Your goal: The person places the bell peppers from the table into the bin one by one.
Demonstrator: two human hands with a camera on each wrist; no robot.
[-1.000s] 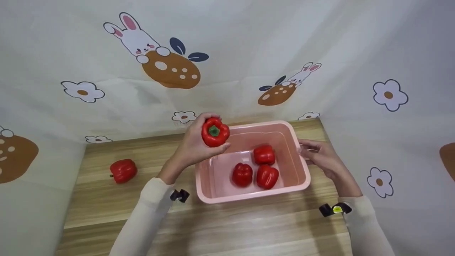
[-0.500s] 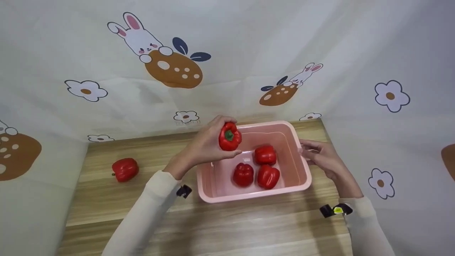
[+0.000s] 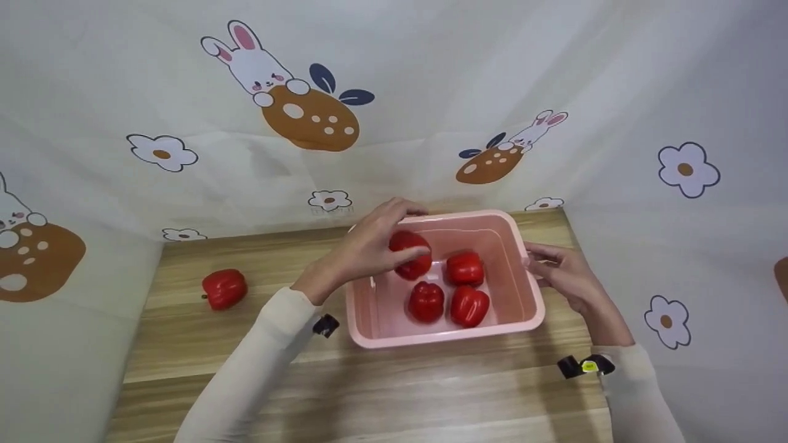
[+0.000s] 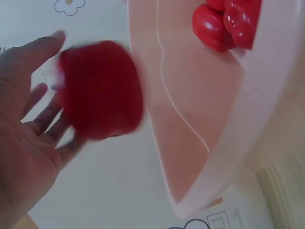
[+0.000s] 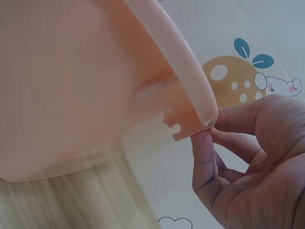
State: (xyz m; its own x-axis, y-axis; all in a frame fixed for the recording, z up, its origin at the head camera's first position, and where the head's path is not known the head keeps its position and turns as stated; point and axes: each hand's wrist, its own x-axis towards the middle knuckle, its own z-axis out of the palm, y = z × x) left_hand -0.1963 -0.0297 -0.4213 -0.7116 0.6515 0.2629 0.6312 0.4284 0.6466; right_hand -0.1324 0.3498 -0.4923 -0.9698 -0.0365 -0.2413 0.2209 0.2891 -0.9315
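Observation:
My left hand (image 3: 369, 245) is over the left part of a pink plastic basin (image 3: 449, 338). Just beyond its spread fingers, a red bell pepper (image 4: 102, 90) shows blurred in the left wrist view, the thumb standing apart from it. From the head, this pepper (image 3: 414, 271) appears partly behind the thumb, above the basin floor. Three more red bell peppers lie inside: one upper right (image 3: 465, 269), one lower right (image 3: 470, 306), one lower left (image 3: 426, 302). At the basin's right end my right hand (image 3: 565, 275) pinches the rim between thumb and fingers.
Another red bell pepper (image 3: 225, 289) lies on its side on the wood-grain table (image 3: 184, 351), left of the basin. Pale cloth (image 3: 418, 80) printed with rabbits and flowers rises behind the table and along both sides.
My left hand has moved right and over the basin with its bell pepper, and its fingers have come away from the pepper. My right hand keeps its pinch on the rim.

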